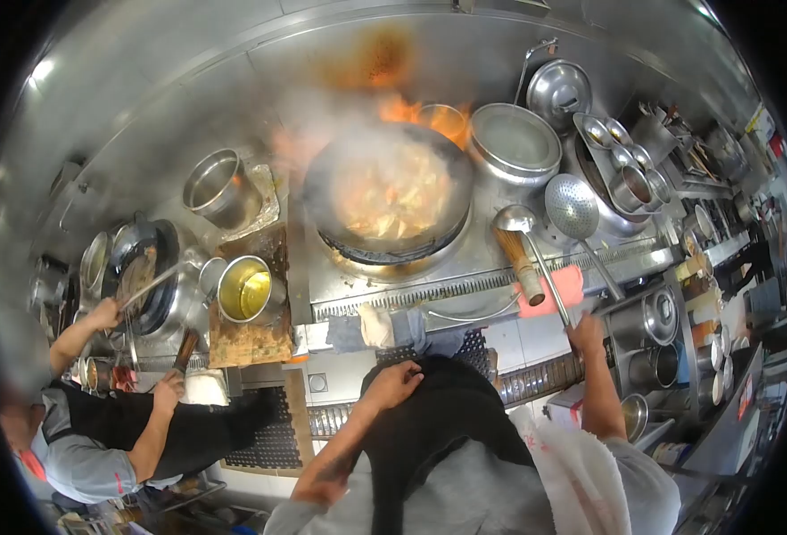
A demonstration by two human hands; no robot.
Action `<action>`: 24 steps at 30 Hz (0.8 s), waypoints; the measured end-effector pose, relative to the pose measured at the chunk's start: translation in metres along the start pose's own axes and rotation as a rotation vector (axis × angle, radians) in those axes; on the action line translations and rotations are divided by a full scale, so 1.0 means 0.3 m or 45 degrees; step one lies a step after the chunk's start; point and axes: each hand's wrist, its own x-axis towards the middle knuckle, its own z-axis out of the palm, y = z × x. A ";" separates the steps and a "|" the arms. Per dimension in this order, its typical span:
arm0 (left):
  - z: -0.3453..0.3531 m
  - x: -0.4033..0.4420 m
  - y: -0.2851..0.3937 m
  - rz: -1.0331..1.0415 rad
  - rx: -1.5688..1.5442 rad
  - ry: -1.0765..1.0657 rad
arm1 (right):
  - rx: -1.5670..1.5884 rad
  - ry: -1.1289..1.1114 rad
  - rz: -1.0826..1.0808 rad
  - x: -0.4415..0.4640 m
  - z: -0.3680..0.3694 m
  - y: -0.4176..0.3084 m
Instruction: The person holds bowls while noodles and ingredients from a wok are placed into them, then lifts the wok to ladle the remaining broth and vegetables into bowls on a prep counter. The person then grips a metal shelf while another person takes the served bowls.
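One wok (324, 192) is steaming on the burner (389, 269) ahead, food (395, 196) inside, flames (399, 109) flaring behind; prob. high-heat frying. Ladle (544, 269) is sitting outside the wok, bowl by the bamboo brush (520, 266); R hand (587, 335) is gripping its handle, next move prob. calls for lifting the bowl clear. L hand (393, 386) is resting on the apron (451, 392), loosely curled, apparently empty. Towel (580, 473) is showing red print, illegible; no brands readable.

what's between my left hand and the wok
In the head view, cream and grey cloths, a slotted strip and some metal stovetop lie between left hand and wok.
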 end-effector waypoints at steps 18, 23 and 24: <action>0.412 0.172 0.353 -0.120 -0.027 -0.078 | 1.074 -1.346 -0.402 0.164 -0.415 -0.591; 0.498 0.081 0.370 -0.169 -0.145 0.078 | 0.717 -0.565 -0.903 0.152 -0.212 -0.658; 0.522 0.043 0.335 -0.216 -0.177 0.155 | 0.714 -0.380 -0.959 0.124 -0.197 -0.644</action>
